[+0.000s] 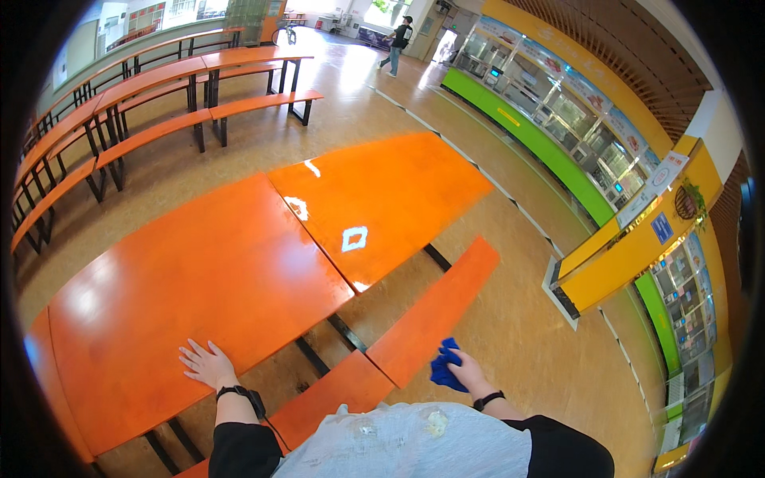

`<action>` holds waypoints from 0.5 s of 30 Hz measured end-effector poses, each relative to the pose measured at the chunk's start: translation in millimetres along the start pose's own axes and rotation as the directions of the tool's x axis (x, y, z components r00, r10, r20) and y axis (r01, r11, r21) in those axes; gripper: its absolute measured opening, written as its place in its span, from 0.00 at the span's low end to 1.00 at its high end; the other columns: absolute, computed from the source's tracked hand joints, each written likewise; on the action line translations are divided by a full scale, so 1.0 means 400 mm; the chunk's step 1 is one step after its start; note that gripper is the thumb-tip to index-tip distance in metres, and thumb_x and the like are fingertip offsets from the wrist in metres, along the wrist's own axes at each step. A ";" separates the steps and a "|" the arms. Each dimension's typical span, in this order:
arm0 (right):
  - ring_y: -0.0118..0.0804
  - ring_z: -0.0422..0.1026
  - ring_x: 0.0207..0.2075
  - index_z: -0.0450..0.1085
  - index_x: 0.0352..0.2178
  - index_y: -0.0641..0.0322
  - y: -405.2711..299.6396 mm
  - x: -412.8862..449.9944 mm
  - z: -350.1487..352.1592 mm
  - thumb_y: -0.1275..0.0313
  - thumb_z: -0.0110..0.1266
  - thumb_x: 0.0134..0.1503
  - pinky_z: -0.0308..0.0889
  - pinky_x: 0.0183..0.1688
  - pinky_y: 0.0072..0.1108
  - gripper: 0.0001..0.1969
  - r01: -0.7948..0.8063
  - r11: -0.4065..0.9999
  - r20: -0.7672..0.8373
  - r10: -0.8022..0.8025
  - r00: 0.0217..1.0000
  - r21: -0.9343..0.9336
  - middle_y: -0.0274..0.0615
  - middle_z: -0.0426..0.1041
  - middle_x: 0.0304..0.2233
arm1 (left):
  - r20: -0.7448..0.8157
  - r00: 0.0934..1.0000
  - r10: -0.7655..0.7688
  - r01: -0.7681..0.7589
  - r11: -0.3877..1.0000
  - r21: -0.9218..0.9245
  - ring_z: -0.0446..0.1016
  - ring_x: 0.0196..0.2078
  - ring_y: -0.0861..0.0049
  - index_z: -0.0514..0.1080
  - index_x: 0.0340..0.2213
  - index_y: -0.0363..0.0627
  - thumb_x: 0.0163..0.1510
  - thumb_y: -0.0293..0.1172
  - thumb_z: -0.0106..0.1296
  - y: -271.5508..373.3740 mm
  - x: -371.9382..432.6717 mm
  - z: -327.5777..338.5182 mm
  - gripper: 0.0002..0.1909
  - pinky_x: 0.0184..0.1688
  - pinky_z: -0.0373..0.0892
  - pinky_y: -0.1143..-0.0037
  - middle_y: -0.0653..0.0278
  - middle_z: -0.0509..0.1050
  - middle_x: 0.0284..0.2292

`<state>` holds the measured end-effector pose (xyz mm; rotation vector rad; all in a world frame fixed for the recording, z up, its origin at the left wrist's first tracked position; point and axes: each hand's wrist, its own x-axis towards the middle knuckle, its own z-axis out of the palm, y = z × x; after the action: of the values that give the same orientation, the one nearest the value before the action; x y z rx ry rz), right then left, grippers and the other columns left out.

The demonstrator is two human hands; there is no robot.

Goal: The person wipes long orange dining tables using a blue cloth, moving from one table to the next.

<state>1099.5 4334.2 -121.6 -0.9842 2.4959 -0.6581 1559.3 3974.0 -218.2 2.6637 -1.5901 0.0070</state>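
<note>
My left hand rests palm down with its fingers spread on an orange tabletop, close to the near edge. A crumpled blue cloth is gripped in my right hand, held out to the right of an orange bench. Beyond a narrow seam lies a second orange tabletop, shinier, with bright white reflections on it. I cannot tell whether that shine is wetness. Both wrists wear black bands, and a cable hangs from the left one.
Rows of orange tables and benches with black legs stand at the far left. A yellow pillar rises at the right, before green-fronted serving counters. Farther back a person walks near a parked bicycle.
</note>
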 end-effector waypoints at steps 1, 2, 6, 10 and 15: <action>0.48 0.73 0.45 0.68 0.50 0.53 -0.071 0.040 0.027 0.68 0.57 0.48 0.67 0.49 0.31 0.24 0.100 0.994 0.022 -0.100 0.995 -0.038 0.53 0.74 0.43 | -0.007 1.000 0.005 -0.005 1.000 0.007 0.43 0.67 0.59 0.50 0.63 0.54 0.63 0.50 0.34 -0.001 -0.001 -0.001 0.30 0.62 0.47 0.51 0.57 0.44 0.65; 0.49 0.73 0.45 0.68 0.50 0.53 -0.123 0.091 0.065 0.68 0.58 0.47 0.67 0.49 0.31 0.25 0.240 0.968 0.049 -0.237 0.970 -0.068 0.52 0.74 0.43 | 0.016 1.000 0.000 0.000 1.000 0.001 0.43 0.67 0.60 0.49 0.63 0.54 0.63 0.50 0.34 -0.001 -0.004 -0.010 0.30 0.62 0.47 0.52 0.57 0.44 0.65; 0.48 0.71 0.45 0.69 0.49 0.50 -0.405 0.271 0.243 0.67 0.60 0.44 0.64 0.51 0.34 0.26 0.719 0.683 0.087 -0.714 0.694 -0.129 0.46 0.73 0.43 | 0.040 0.998 -0.047 0.047 0.999 0.014 0.42 0.67 0.62 0.49 0.63 0.55 0.63 0.50 0.34 -0.006 -0.001 -0.045 0.30 0.63 0.46 0.53 0.58 0.43 0.66; 0.43 0.66 0.52 0.68 0.50 0.48 -0.591 0.387 0.434 0.66 0.58 0.45 0.55 0.57 0.37 0.26 0.824 0.552 0.155 -0.809 0.567 -0.131 0.41 0.70 0.47 | 0.064 0.996 -0.055 0.055 0.998 0.004 0.43 0.67 0.63 0.49 0.63 0.57 0.63 0.49 0.34 -0.013 -0.013 -0.044 0.30 0.64 0.45 0.54 0.59 0.43 0.66; 0.44 0.66 0.52 0.69 0.48 0.45 -0.672 0.527 0.529 0.62 0.57 0.44 0.54 0.56 0.43 0.26 0.814 0.559 0.078 -0.815 0.574 -0.158 0.40 0.70 0.48 | 0.010 0.999 -0.037 0.037 0.999 0.006 0.43 0.67 0.64 0.49 0.63 0.57 0.63 0.48 0.35 -0.026 -0.020 -0.029 0.30 0.64 0.45 0.54 0.60 0.43 0.66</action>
<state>1203.9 3951.2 -183.8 -2.2705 1.9874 -0.6665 1565.1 3986.4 -207.2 2.7013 -1.5459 -0.0035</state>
